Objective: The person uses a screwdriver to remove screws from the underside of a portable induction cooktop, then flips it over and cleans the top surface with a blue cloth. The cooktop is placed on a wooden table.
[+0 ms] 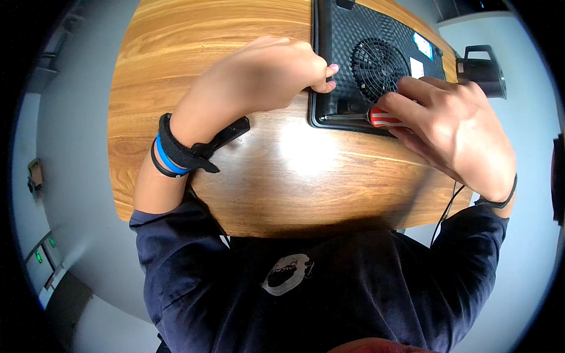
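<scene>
A flat black appliance (348,29) lies with its vented underside up at the far right of the table, a round fan grille (379,65) in its middle. In my right hand (459,120) is a screwdriver (385,117) with a red and white handle. Its shaft lies nearly flat, pointing left, with the tip by the appliance's near left corner. My left hand (276,73) is curled at the appliance's left edge, thumb and finger close together over the rim. Whatever is between those fingers, if anything, is too small to make out.
The appliance rests on a wood-grain table (182,38) with a rounded left side. A black jug-like container with a handle (494,79) stands beyond the right edge. Thin black cables (445,215) hang near my right forearm. A dark object (232,132) sits beside my left wrist.
</scene>
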A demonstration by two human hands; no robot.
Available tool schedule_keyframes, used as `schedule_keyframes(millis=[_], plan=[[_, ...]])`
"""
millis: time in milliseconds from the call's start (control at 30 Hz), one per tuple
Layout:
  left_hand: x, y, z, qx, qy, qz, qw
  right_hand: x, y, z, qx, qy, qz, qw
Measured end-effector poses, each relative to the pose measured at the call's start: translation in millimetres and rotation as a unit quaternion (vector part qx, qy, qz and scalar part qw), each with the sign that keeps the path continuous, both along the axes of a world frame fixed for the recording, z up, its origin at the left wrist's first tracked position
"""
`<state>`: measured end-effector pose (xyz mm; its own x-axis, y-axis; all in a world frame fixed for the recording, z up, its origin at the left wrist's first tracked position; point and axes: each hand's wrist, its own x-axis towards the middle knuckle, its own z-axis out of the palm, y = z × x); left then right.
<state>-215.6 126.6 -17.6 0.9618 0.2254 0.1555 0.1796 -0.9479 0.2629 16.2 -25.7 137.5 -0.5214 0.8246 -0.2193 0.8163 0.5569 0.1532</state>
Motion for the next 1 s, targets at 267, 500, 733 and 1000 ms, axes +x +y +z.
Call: schedule_keyframes(millis=[267, 500, 733, 1000], plan=[[-7.8, -1.1, -2.8, 0.001, -0.09, -0.025, 0.996, -23.4, 0.4, 7.6, 0.029, -0.079, 0.037, 0.996], [-3.1, -4.5, 5.1, 0.0, -0.036, -0.008, 0.999, -33.9, -2.9, 9.1, 0.051, -0.094, 0.058, 0.993], [-6.1, -0.4, -11.7, 0.016, -0.162, -0.049, 0.985, -50.6, -0.8, 13.9, 0.029, -0.154, 0.098, 0.983], [-11.3, 1.7, -10.3, 0.012, -0.21, -0.052, 0.976, -57.9, 9.9, 17.3, 0.033, -0.021, 0.127, 0.991]])
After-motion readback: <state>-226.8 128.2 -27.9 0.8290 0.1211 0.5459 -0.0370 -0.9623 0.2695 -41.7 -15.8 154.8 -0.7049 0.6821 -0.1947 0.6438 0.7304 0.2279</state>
